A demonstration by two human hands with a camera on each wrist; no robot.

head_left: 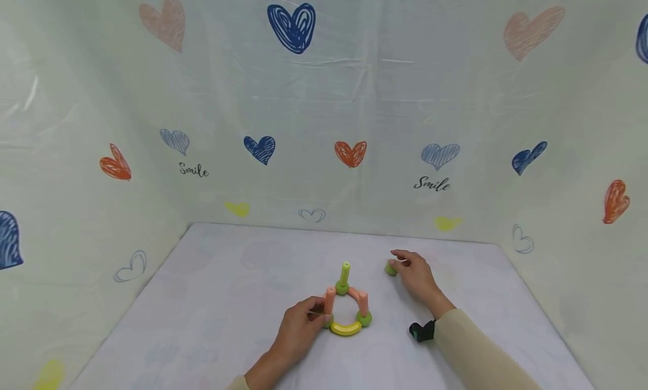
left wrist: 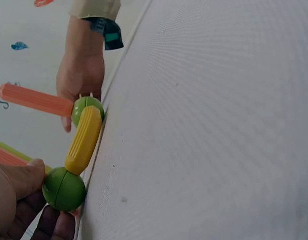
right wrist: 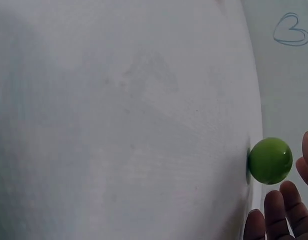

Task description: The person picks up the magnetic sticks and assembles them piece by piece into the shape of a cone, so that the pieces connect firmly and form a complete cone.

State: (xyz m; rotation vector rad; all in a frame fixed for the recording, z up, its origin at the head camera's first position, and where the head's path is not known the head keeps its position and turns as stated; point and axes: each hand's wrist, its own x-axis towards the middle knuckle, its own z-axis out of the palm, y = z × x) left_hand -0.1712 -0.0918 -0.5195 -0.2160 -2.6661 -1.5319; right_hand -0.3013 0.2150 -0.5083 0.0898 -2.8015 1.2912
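Note:
A ring-shaped toy assembly stands on the table. A yellow curved piece (head_left: 346,328) forms its front side, joined to a green ball (head_left: 364,319) at the right. My left hand (head_left: 297,329) pinches the left green ball (left wrist: 64,190) between thumb and fingers. Orange rods (head_left: 363,303) rise from both front balls. A yellow-green rod (head_left: 345,273) stands on the back ball (head_left: 342,288), which an orange curved piece (head_left: 354,293) joins. My right hand (head_left: 416,274) reaches around a loose green ball (right wrist: 270,161), its fingers spread and apart from the ball in the right wrist view.
The white table (head_left: 243,277) is bounded at the back and sides by a pale curtain (head_left: 314,97) printed with hearts. A black wrist device (head_left: 422,331) sits at the right cuff. The loose ball lies behind and right of the assembly.

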